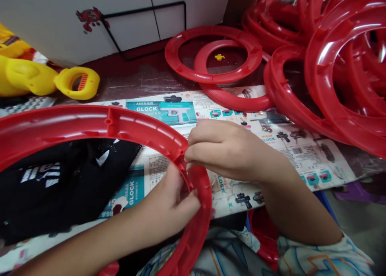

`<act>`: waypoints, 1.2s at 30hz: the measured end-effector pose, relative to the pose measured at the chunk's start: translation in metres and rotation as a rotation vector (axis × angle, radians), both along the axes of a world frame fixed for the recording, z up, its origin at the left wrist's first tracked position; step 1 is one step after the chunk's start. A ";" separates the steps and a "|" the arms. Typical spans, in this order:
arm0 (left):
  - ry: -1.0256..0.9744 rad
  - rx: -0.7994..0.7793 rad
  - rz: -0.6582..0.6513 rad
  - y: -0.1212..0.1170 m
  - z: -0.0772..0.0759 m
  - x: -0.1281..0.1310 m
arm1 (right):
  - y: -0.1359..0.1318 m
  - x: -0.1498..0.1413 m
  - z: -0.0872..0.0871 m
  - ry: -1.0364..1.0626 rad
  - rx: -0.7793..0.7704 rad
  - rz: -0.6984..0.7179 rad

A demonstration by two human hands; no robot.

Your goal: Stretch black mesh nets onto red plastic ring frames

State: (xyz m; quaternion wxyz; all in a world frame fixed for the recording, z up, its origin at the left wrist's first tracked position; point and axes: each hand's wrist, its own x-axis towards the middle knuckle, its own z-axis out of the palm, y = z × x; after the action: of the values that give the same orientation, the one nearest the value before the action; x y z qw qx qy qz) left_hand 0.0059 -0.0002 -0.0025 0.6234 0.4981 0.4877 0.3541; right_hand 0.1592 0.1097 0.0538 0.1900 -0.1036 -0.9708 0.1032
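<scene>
Left hand (171,205) holds one red ring (141,129), right hand (224,149) touching it.

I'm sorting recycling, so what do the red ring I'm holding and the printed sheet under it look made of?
Red ring: probably glossy moulded plastic, given its highlights and integral ribs. Printed sheet: likely card or paper, smooth-looking, judging by its flat printed pictures.

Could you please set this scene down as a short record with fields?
Held: large red ring, hollow side up
Held by: left hand, at the inner rim, thumb over it
Also at ring: right hand, fingers bunched at the channel; anything between them hidden
Surface: printed cardboard on a dark tabletop
Left: black cloth; yellow toy parts beyond
Right: pile of red rings
</scene>
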 end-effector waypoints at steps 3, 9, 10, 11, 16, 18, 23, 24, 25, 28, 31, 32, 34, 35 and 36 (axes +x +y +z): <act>-0.003 0.033 -0.030 0.001 0.002 0.003 | -0.002 0.000 0.000 -0.014 -0.010 0.020; 0.032 0.032 -0.159 0.000 0.004 0.001 | 0.000 -0.001 -0.001 -0.089 -0.048 0.035; 0.016 0.012 -0.171 -0.001 0.004 0.001 | 0.001 0.000 -0.001 -0.090 -0.062 0.038; -0.002 -0.009 -0.176 -0.002 0.004 0.001 | 0.002 0.001 0.000 -0.086 -0.072 0.044; -0.103 -0.100 -0.164 -0.004 0.002 0.002 | 0.005 0.005 0.002 -0.067 -0.110 0.063; -0.117 -0.125 -0.159 -0.006 0.001 0.002 | 0.006 0.005 0.002 -0.067 -0.142 0.068; -0.317 -0.240 -0.113 -0.006 0.005 0.004 | 0.006 0.005 0.003 -0.068 -0.147 0.062; -0.368 -0.263 -0.083 -0.006 0.006 0.005 | 0.006 0.005 0.003 -0.061 -0.135 0.058; -0.399 -0.277 -0.041 -0.005 0.006 0.007 | 0.006 0.005 0.003 -0.053 -0.126 0.054; -0.367 -0.246 0.118 -0.004 0.004 0.011 | 0.005 0.005 0.003 -0.038 -0.107 0.042; -0.280 -0.161 0.232 -0.003 0.000 0.014 | 0.004 0.003 0.001 -0.059 -0.070 0.015; -0.256 -0.136 0.253 -0.002 -0.001 0.015 | 0.003 0.002 0.001 -0.071 -0.055 -0.007; -0.204 -0.091 0.287 0.000 0.000 0.017 | 0.002 0.001 0.000 -0.092 -0.044 -0.071; -0.178 -0.074 0.303 0.002 0.001 0.018 | 0.001 0.000 0.000 -0.100 -0.052 -0.110; -0.157 -0.058 0.322 0.004 0.002 0.019 | 0.000 -0.001 0.000 -0.110 -0.066 -0.151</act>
State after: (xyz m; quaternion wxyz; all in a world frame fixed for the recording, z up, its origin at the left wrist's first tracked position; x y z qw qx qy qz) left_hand 0.0248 0.0037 -0.0008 0.6091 0.3663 0.5211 0.4726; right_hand 0.1582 0.1098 0.0539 0.1399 -0.1881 -0.9653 0.1148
